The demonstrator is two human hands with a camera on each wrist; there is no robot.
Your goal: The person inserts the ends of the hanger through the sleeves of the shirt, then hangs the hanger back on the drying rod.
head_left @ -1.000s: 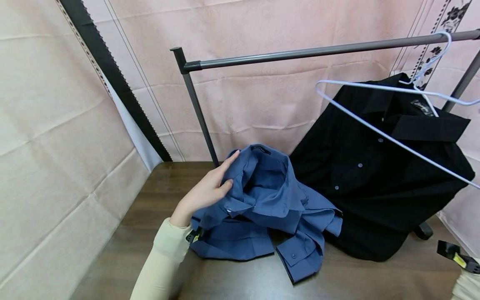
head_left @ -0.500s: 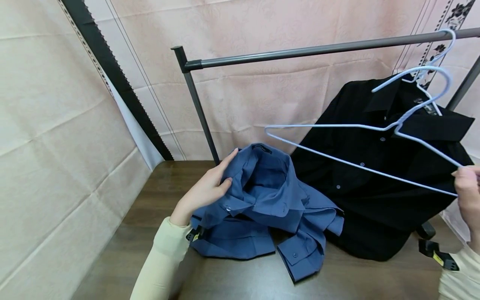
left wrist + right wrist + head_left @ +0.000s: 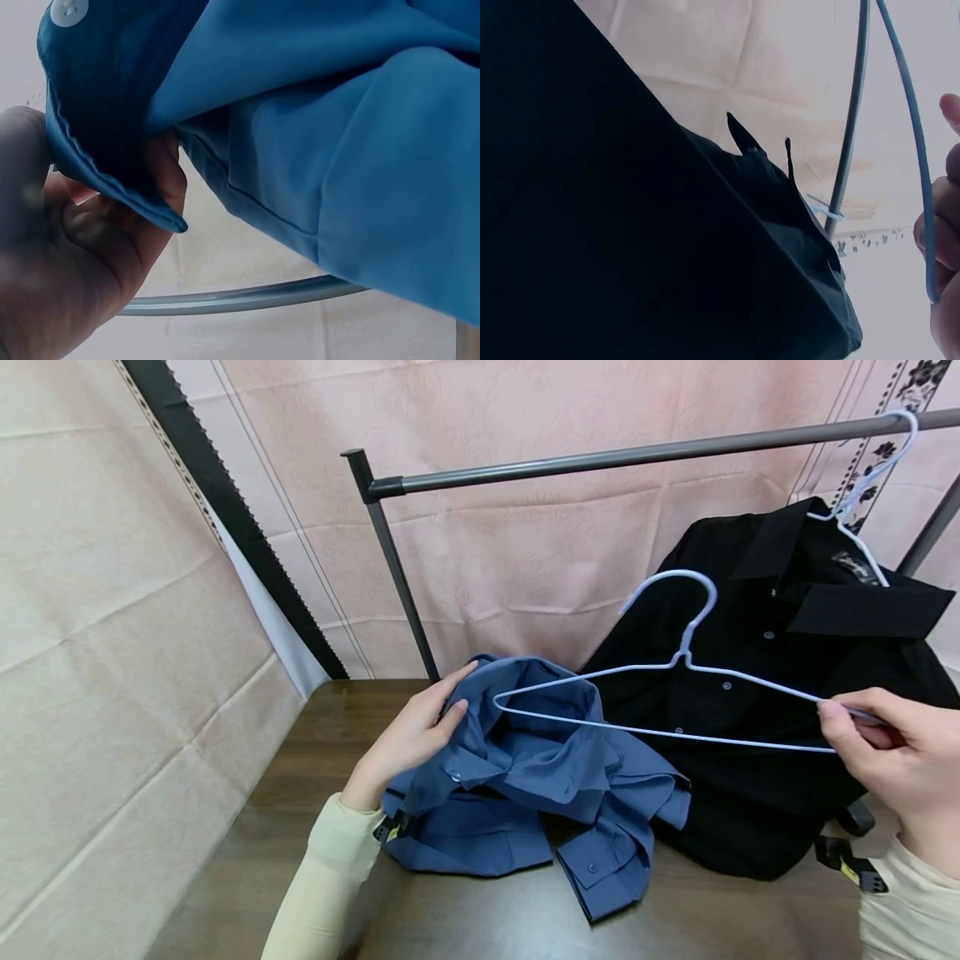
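A blue button-up shirt lies bunched on the table, its collar standing up and its neck opening facing upward. At the collar's left side, my left hand holds the fabric between thumb and fingers; in the left wrist view the shirt's collar runs between them. My right hand pinches the right end of a light-blue wire hanger, hook upward. The hanger's left end overlaps the shirt's neck opening in the head view. In the right wrist view, the hanger runs down to the fingers at the right edge.
A black shirt hangs on another light-blue hanger from a grey metal rail, behind the right hand. The rack's left post rises behind the blue shirt. Pale curtains surround the brown table.
My right hand has come in from the right with the hanger, which has moved left and down over the blue shirt's neck. The left hand has stayed at the collar.
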